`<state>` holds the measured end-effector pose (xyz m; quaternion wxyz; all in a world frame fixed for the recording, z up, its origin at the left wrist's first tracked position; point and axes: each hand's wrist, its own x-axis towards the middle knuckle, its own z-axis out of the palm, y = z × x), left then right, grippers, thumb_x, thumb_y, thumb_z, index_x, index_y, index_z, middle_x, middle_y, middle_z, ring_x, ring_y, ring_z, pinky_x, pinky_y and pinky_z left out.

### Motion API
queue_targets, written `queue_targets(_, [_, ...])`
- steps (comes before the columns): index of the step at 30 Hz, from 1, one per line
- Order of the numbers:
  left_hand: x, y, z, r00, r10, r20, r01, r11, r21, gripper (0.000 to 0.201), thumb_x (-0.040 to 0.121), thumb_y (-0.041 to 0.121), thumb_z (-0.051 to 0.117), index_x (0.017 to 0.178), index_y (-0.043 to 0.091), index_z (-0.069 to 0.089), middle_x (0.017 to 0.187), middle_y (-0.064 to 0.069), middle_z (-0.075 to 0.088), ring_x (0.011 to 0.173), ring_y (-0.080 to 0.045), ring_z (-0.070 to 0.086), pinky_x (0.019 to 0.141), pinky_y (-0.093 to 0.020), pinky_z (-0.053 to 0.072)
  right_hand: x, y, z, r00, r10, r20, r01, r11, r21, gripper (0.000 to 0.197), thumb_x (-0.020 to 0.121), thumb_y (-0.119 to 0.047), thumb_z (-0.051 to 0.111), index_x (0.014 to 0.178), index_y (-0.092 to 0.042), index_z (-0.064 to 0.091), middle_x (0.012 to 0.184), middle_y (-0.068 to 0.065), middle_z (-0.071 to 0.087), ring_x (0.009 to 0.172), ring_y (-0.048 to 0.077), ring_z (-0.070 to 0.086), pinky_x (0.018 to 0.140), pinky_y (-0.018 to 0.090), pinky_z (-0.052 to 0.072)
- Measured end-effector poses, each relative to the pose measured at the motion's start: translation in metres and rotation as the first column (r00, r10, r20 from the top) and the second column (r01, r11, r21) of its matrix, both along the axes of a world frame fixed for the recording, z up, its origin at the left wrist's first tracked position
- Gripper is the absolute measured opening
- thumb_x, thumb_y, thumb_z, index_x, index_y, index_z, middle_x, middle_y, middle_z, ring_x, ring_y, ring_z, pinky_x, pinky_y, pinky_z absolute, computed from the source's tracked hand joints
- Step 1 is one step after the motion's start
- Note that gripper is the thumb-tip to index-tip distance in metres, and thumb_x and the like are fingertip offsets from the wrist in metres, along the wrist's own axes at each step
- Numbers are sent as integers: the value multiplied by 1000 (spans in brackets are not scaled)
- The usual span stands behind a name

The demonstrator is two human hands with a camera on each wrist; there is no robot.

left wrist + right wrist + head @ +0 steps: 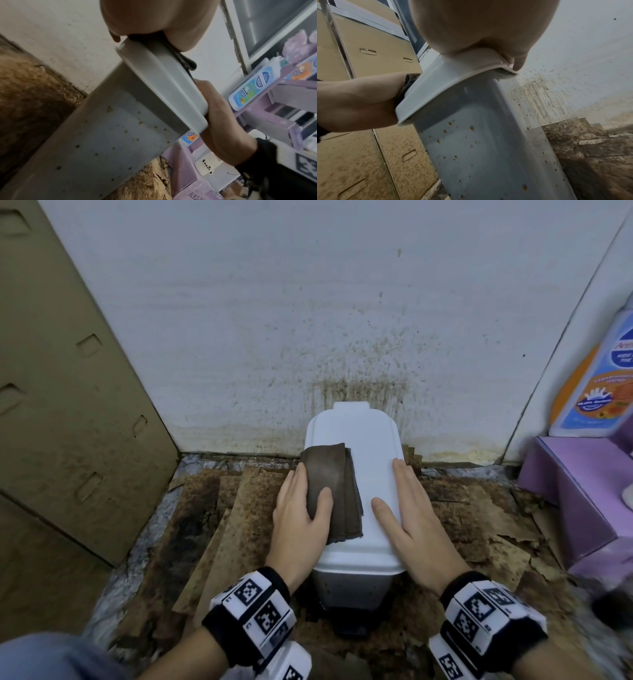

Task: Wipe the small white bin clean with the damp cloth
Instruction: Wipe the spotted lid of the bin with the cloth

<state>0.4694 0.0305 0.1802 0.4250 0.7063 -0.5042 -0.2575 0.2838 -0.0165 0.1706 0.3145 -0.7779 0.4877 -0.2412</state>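
The small white bin (359, 446) stands on the floor against the wall, lid closed. A folded brown cloth (334, 484) lies on the left part of the lid. My left hand (298, 515) rests on the cloth, thumb on top and straight fingers along its left edge. My right hand (407, 515) lies flat on the right side of the lid, holding nothing. In the left wrist view the cloth (185, 60) sits between my palm (154, 17) and the lid (163, 81). Brown specks dot the bin's side (479, 148).
The white wall (342, 320) behind the bin is spattered with dark stains. A cardboard panel (68, 405) leans at the left. A purple box (582, 508) and a lotion bottle (599, 378) stand at the right. Stained, peeling board (222, 525) covers the floor.
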Motion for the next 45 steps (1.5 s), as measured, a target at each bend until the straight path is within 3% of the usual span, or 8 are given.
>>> queue_targets(6, [5,-6,-4,996,-89,-9,90,996,9,70,107,40,45,164,25,7,169,16,4,152,5,-3,128,-32,5,1,-1,-1,1000,-7,1,7,1000,-9,76,100,-59,29,160,-30,-8,166,-19,-13,148,-11,-15,120,19,-4])
queue_targets(10, [6,-11,-2,992,-112,60,109,993,41,71,107,43,42,163,26,3,170,15,3,154,1,-5,128,-35,3,0,0,0,1000,-2,-5,2,1000,-12,77,100,-59,30,160,-30,-7,166,-19,-13,148,-10,-14,120,19,-4])
queue_targets(20, [29,-33,8,982,-184,48,175,973,150,70,106,54,37,163,33,4,171,12,4,157,-11,-3,128,-44,5,-1,-1,1,1000,3,-12,-4,1000,-21,77,100,-60,31,161,-30,-6,166,-20,-12,149,-9,-12,120,20,-2])
queue_targets(27, [25,-26,1,983,-184,7,181,975,126,68,107,52,35,162,37,-1,171,13,1,157,-10,-9,123,-35,-11,-2,1,0,1000,6,-15,-7,1000,-28,75,101,-58,31,161,-30,-6,167,-20,-11,149,-9,-11,121,21,-1])
queue_targets(33, [15,-7,0,987,-133,-88,146,976,161,71,104,57,37,160,44,-5,170,13,-11,156,-17,-19,123,-40,-12,-1,0,-1,1000,-3,-20,3,1000,-26,76,101,-58,30,161,-29,-5,167,-20,-10,150,-8,-11,122,22,-1])
queue_targets(37, [1,9,13,985,-91,-146,118,974,195,73,106,52,38,161,41,-8,169,15,-13,153,-13,-24,123,-43,-14,-1,0,-2,1000,-8,-18,7,999,-34,77,100,-59,29,161,-28,-4,167,-18,-9,150,-8,-10,121,21,-1])
queue_targets(41, [-12,18,20,968,22,-250,45,964,262,77,101,58,44,160,46,-6,168,15,-19,152,-30,-29,123,-52,-8,-1,0,-2,1000,-10,-24,9,999,-38,78,99,-60,28,161,-27,-5,168,-17,-9,151,-7,-10,122,22,-1])
queue_targets(45, [-17,22,21,945,84,-315,7,961,278,79,99,60,47,159,49,-5,167,18,-20,151,-33,-30,123,-54,-7,-1,0,-2,1000,-9,-20,9,999,-33,76,101,-58,30,161,-27,-5,168,-17,-8,151,-6,-10,122,23,0])
